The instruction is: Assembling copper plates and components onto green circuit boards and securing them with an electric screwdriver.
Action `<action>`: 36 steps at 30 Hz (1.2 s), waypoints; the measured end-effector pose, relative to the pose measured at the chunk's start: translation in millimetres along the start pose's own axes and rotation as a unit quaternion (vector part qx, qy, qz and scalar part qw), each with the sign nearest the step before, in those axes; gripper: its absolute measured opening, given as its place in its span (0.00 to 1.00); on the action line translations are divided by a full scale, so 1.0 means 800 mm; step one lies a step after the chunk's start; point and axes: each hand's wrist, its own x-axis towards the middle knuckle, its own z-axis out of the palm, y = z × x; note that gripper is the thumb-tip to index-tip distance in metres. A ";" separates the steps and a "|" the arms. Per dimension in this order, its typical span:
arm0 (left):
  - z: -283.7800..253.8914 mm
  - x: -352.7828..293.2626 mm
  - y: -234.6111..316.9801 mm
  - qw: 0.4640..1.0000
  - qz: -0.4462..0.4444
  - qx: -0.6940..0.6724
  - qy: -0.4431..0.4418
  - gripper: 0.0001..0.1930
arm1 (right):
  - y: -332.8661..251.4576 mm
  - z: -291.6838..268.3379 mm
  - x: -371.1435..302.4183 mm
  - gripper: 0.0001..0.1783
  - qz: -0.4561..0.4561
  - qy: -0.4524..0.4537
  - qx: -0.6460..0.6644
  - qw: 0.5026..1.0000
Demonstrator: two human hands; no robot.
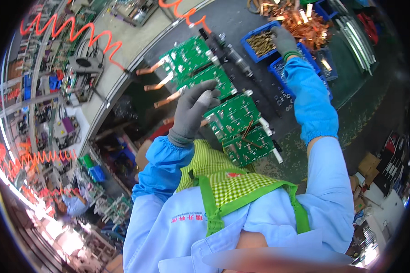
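Hovering at the blue bin of brass parts, the right hand hides its grip, while the left hand curls over green circuit boards, any pinch impossible to tell.

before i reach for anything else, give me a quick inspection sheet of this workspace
surface: dark table, several things on it
job's things: green circuit boards, some with copper strips jutting out; blue bin of small brass parts
clutter: heaped copper pieces, loose rings, long tool beside the boards
left hand: gloved, fingers curled above the boards; grip unclear
right hand: gloved, at the bin's edge; fingers' hold unclear
cables: orange coiled cord at upper left
surroundings: cardboard box off to the right
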 end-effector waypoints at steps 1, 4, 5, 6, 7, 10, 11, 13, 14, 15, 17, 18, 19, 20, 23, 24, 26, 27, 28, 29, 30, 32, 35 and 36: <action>0.006 0.013 -0.002 0.999 -0.006 -0.015 -0.028 0.20 | 0.003 -0.006 0.002 0.13 -0.001 0.005 0.041 0.999; 0.036 0.047 0.007 0.986 -0.064 -0.148 -0.051 0.19 | -0.002 -0.031 -0.006 0.15 0.075 0.004 0.207 0.975; 0.040 0.070 -0.003 0.974 -0.056 -0.200 -0.094 0.22 | -0.003 -0.043 -0.006 0.15 0.119 -0.011 0.281 0.952; 0.043 0.090 -0.009 0.974 -0.059 -0.196 -0.101 0.22 | -0.013 -0.053 -0.013 0.15 0.125 -0.005 0.282 0.951; 0.052 0.110 -0.012 0.961 -0.078 -0.249 -0.091 0.23 | -0.028 -0.067 -0.018 0.15 0.080 -0.020 0.422 0.903; 0.079 0.143 -0.010 0.942 -0.111 -0.311 -0.062 0.26 | -0.080 -0.100 -0.040 0.17 -0.067 -0.034 0.530 0.845; 0.094 0.148 -0.001 0.929 -0.137 -0.338 -0.053 0.27 | -0.098 -0.114 -0.053 0.17 -0.066 -0.033 0.527 0.847; 0.103 0.148 0.000 0.908 -0.156 -0.382 -0.068 0.29 | -0.137 -0.142 -0.083 0.19 -0.119 -0.091 0.437 0.887; 0.096 0.147 -0.006 0.909 -0.159 -0.379 -0.069 0.29 | -0.148 -0.155 -0.093 0.19 -0.115 -0.089 0.439 0.886; 0.084 0.147 -0.014 0.881 -0.137 -0.422 -0.163 0.30 | -0.161 -0.165 -0.102 0.18 -0.165 -0.067 0.377 0.909; 0.075 0.138 -0.016 0.841 -0.123 -0.472 -0.235 0.28 | -0.170 -0.197 -0.117 0.17 -0.218 -0.030 0.303 0.927; 0.077 0.130 -0.014 0.838 -0.127 -0.473 -0.240 0.28 | -0.161 -0.202 -0.127 0.17 -0.214 -0.027 0.299 0.930; 0.077 0.123 -0.012 0.853 -0.126 -0.462 -0.206 0.26 | -0.152 -0.207 -0.139 0.18 -0.171 0.006 0.317 0.933; 0.077 0.117 -0.011 0.866 -0.127 -0.451 -0.172 0.25 | -0.144 -0.213 -0.152 0.18 -0.127 0.041 0.333 0.933; 0.064 0.093 -0.006 0.872 -0.156 -0.415 -0.206 0.23 | -0.143 -0.247 -0.214 0.18 -0.069 0.059 0.289 0.953; 0.054 0.079 -0.004 0.875 -0.166 -0.400 -0.216 0.22 | -0.149 -0.251 -0.236 0.18 -0.038 0.052 0.272 0.960; 0.035 0.039 0.002 0.897 -0.180 -0.338 -0.220 0.26 | -0.169 -0.254 -0.282 0.18 -0.004 0.061 0.241 0.968; 0.014 0.020 -0.002 0.912 -0.151 -0.270 -0.269 0.28 | -0.189 -0.258 -0.306 0.17 0.032 0.051 0.252 0.966; 0.000 0.006 -0.010 0.919 -0.116 -0.199 -0.319 0.30 | -0.204 -0.261 -0.325 0.17 0.067 0.045 0.262 0.962; -0.013 -0.016 -0.023 0.924 -0.115 -0.164 -0.327 0.34 | -0.217 -0.255 -0.349 0.18 0.059 0.065 0.264 0.961; -0.033 -0.033 -0.034 0.907 -0.184 -0.154 -0.346 0.35 | -0.231 -0.247 -0.369 0.18 0.062 0.076 0.260 0.961; -0.062 -0.058 -0.057 0.897 -0.246 -0.072 -0.360 0.25 | -0.258 -0.218 -0.404 0.17 0.125 0.069 0.281 0.949; -0.100 -0.088 -0.106 0.864 -0.362 -0.092 -0.338 0.19 | -0.278 -0.158 -0.440 0.16 0.219 0.021 0.213 0.952; -0.104 -0.093 -0.117 0.863 -0.390 -0.075 -0.312 0.18 | -0.278 -0.136 -0.447 0.16 0.225 0.024 0.208 0.952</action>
